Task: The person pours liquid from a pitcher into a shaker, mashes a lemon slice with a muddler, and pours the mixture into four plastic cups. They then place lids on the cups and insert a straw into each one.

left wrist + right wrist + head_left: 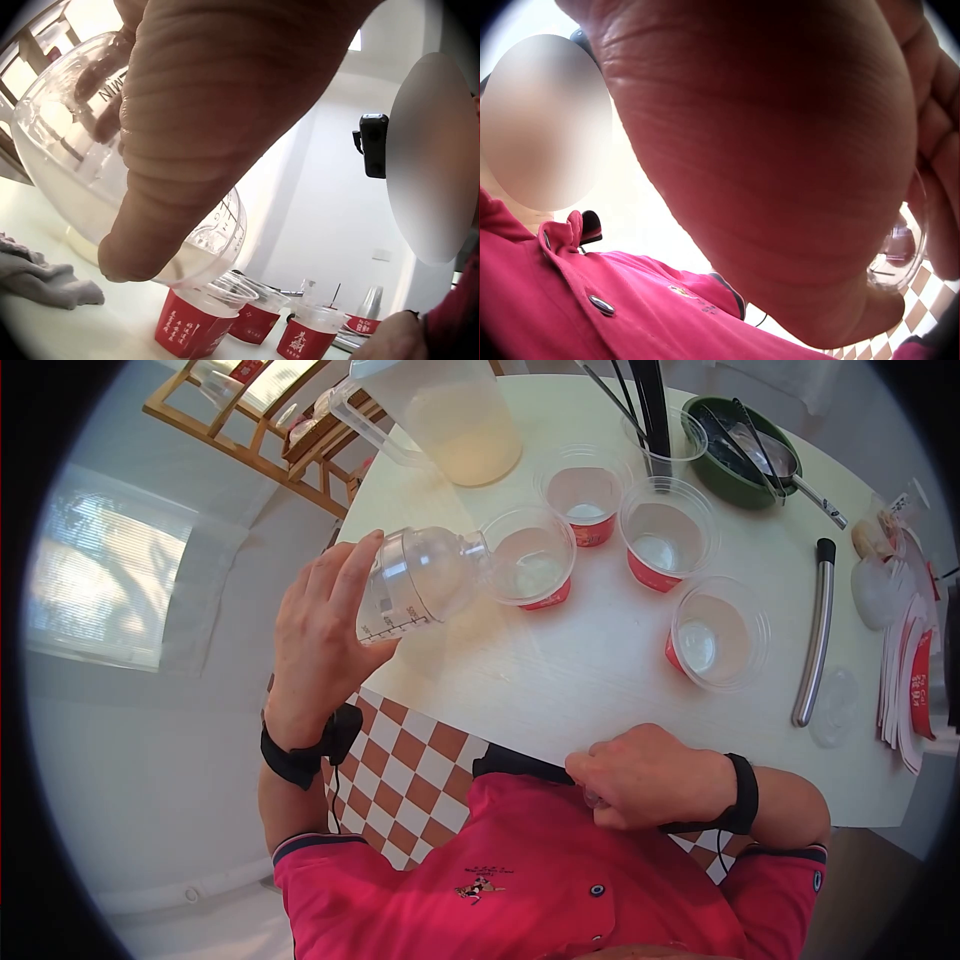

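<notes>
Head view showed the left hand [325,615] gripping a tilted clear bottle [415,580], its mouth at the rim of a plastic cup [548,596] on the tabletop [480,680]; the right hand [655,775] gripped a clear piece [594,798].

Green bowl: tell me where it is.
In the head view, the green bowl sits near the far right edge of the table, just right of the clear cup holding black sticks.
</notes>
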Demonstrator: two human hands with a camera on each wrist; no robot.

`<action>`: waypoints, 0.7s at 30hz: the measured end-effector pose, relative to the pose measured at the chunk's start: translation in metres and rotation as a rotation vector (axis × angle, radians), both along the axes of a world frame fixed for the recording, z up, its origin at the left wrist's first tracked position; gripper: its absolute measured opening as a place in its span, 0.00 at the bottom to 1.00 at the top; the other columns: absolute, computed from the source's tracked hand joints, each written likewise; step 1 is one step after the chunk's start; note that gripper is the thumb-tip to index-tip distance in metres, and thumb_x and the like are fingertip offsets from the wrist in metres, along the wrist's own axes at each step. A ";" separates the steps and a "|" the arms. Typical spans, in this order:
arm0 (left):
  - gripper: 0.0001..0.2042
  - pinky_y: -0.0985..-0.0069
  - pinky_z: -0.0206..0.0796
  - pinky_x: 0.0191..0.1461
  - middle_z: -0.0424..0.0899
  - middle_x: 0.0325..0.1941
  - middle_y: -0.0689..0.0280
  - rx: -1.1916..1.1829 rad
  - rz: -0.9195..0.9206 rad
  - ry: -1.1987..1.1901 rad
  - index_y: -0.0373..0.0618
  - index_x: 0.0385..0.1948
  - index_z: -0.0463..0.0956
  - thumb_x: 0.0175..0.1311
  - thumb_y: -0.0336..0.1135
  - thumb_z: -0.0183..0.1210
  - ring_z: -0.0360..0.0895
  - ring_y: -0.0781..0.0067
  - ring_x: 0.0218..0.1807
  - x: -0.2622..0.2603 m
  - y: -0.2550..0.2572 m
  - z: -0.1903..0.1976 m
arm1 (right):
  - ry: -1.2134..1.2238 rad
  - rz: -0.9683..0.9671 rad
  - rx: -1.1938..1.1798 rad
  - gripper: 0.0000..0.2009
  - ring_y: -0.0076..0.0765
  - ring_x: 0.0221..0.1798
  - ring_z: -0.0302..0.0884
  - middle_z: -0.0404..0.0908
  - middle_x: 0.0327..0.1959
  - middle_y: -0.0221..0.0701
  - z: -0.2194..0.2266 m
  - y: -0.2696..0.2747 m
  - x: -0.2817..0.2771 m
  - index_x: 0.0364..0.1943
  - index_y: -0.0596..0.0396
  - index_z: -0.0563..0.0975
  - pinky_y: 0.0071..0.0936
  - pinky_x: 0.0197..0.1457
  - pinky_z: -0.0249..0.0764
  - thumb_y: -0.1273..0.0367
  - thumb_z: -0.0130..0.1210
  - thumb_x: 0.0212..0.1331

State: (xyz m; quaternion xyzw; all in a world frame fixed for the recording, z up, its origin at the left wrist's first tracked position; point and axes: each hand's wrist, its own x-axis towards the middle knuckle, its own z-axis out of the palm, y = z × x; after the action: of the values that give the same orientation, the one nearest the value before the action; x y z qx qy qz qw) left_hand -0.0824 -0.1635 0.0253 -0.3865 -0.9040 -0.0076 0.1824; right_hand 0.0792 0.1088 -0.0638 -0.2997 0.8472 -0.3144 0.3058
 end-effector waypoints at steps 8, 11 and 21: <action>0.46 0.63 0.71 0.60 0.79 0.57 0.60 0.007 -0.002 0.015 0.50 0.65 0.70 0.32 0.27 0.77 0.77 0.56 0.58 0.000 0.000 0.000 | 0.011 -0.003 -0.009 0.11 0.49 0.36 0.84 0.84 0.31 0.38 0.000 0.000 0.000 0.37 0.55 0.77 0.43 0.37 0.78 0.67 0.58 0.50; 0.46 0.63 0.71 0.60 0.79 0.57 0.60 0.012 0.004 0.020 0.50 0.65 0.70 0.32 0.27 0.77 0.77 0.56 0.57 0.000 0.001 0.000 | 0.000 -0.002 -0.010 0.11 0.49 0.36 0.84 0.84 0.31 0.38 0.002 0.001 0.000 0.37 0.55 0.77 0.43 0.37 0.78 0.67 0.58 0.50; 0.46 0.63 0.71 0.60 0.79 0.58 0.60 0.025 0.002 -0.002 0.49 0.66 0.70 0.33 0.27 0.77 0.77 0.56 0.57 0.000 0.001 -0.001 | -0.018 -0.003 -0.017 0.11 0.49 0.37 0.84 0.85 0.32 0.38 0.001 0.001 -0.001 0.38 0.55 0.77 0.43 0.38 0.78 0.67 0.58 0.50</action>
State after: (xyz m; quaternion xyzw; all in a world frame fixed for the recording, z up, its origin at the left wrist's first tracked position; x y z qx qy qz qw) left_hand -0.0822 -0.1624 0.0240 -0.3832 -0.9045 -0.0190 0.1862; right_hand 0.0785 0.1094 -0.0625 -0.2981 0.8422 -0.3248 0.3102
